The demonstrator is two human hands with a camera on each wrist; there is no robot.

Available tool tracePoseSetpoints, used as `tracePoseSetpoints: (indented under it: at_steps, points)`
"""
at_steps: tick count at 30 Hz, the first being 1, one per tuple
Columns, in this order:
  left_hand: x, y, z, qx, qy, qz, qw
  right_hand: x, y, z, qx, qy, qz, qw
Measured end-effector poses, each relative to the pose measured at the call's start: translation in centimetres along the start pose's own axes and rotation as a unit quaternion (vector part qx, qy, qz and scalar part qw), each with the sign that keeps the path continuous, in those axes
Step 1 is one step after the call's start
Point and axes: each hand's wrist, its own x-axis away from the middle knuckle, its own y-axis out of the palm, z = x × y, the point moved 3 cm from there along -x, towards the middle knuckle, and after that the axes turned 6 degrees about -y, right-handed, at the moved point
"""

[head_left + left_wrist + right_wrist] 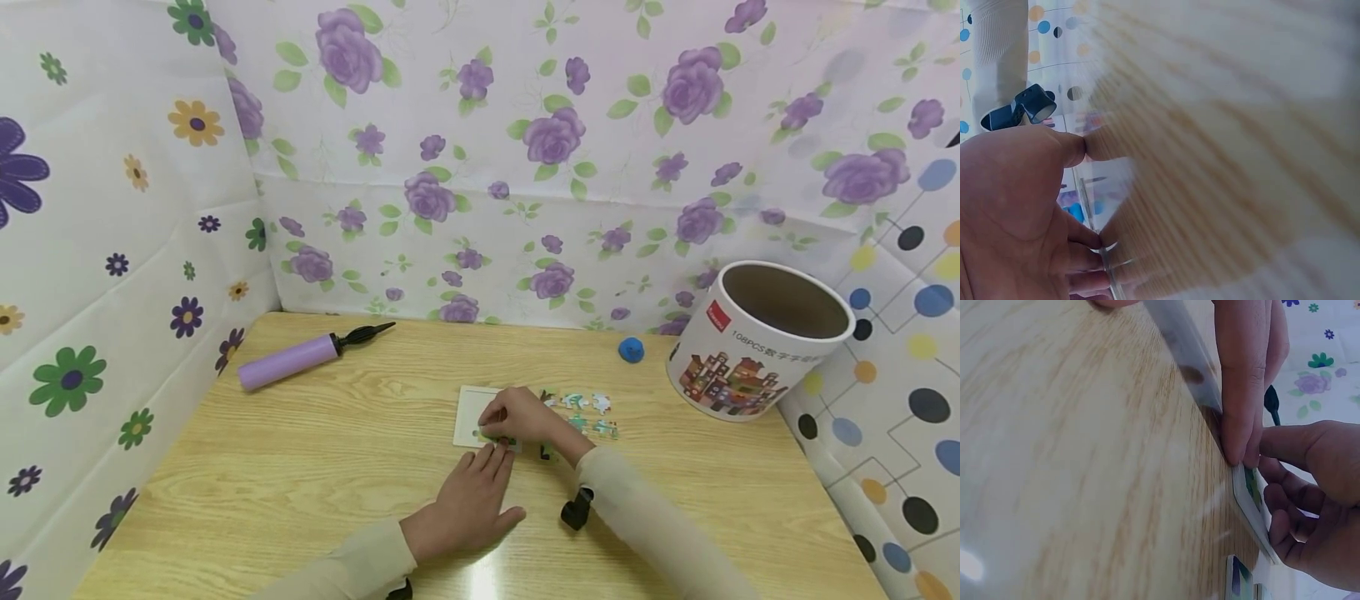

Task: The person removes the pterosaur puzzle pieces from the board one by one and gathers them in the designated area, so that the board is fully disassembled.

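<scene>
A small white puzzle board (468, 407) lies flat on the table, with green puzzle parts (1253, 487) along its near side. At that near edge rest the fingertips of my left hand (468, 502), its fingers straight and the thumb spread out. My right hand (525, 415) reaches over the board from the right. Its thumb and index finger pinch a small greenish puzzle piece (487, 434) at the board's lower part, and the other fingers curl in. The fingers hide much of the piece. Several loose puzzle pieces (576, 402) lie right of the board, partly behind my right wrist.
A purple hand pump (291, 363) lies at the back left. Toward the back right are a small blue object (631, 350) and a large white bucket (738, 375) with printed buildings. Flowered cloth (480, 208) hangs behind the wooden table (300, 467).
</scene>
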Motion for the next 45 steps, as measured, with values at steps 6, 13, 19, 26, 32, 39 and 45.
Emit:
tracePoseSetpoints:
  at_steps: [6, 13, 19, 26, 32, 39, 45]
  points:
    - [0.0, -0.2, 0.0, 0.004, -0.003, -0.002, 1.0, 0.1, 0.0, 0.0, -0.014, 0.007, 0.007, 1.0]
    - [0.0, -0.4, 0.0, 0.012, -0.005, -0.002, 0.9999, 0.5, -0.5, -0.3, -0.028, 0.001, 0.025, 0.999]
    - [0.0, -0.2, 0.1, 0.019, -0.007, -0.008, 0.9998, 1.4, -1.7, -0.3, -0.023, 0.005, 0.055, 0.998]
    - [0.1, 0.0, -0.1, 0.041, -0.004, -0.018, 0.999, 3.6, -3.5, 0.6, -0.015, 0.015, 0.077, 0.997]
    - [0.1, 0.2, -0.4, 0.044, 0.003, -0.006, 0.999, 6.2, -4.8, 1.5, -0.012, 0.031, 0.094, 0.995]
    - [0.2, 0.1, -0.5, 0.067, -0.004, -0.021, 0.9975, 8.8, -5.8, 2.4, -0.001, 0.039, 0.112, 0.993]
    - [0.1, 0.2, -0.6, 0.083, -0.003, -0.025, 0.9962, 11.1, -6.6, 3.0, 0.011, 0.039, 0.116, 0.992]
